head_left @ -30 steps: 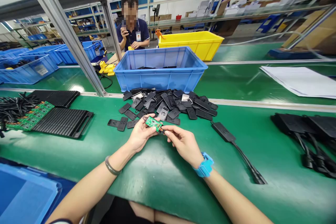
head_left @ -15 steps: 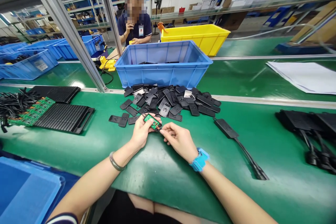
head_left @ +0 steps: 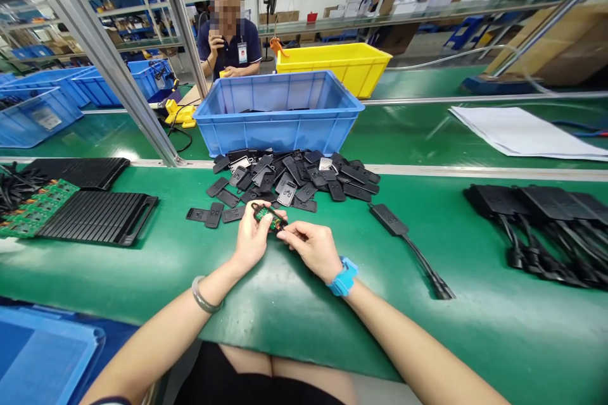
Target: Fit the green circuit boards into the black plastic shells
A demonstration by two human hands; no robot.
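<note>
My left hand (head_left: 251,239) is closed on a small green circuit board (head_left: 266,218) that sits in a black plastic shell, just above the green belt (head_left: 294,304). My right hand (head_left: 311,248) pinches the board's right end, fingertips touching the left hand's. Right behind both hands lies a heap of black plastic shell halves (head_left: 292,180). A finished black unit with a cable (head_left: 408,247) lies to the right of my right hand.
A blue bin (head_left: 278,130) stands behind the heap, a yellow bin (head_left: 332,63) further back. Black ribbed trays (head_left: 95,218) and green boards (head_left: 33,209) lie at left, bundled black cabled units (head_left: 541,221) at right, white sheets (head_left: 517,133) beyond. A person (head_left: 228,44) sits opposite.
The board has tilted and sunk into a black shell between my fingers. Both hands have stayed together; the view has shifted slightly.
</note>
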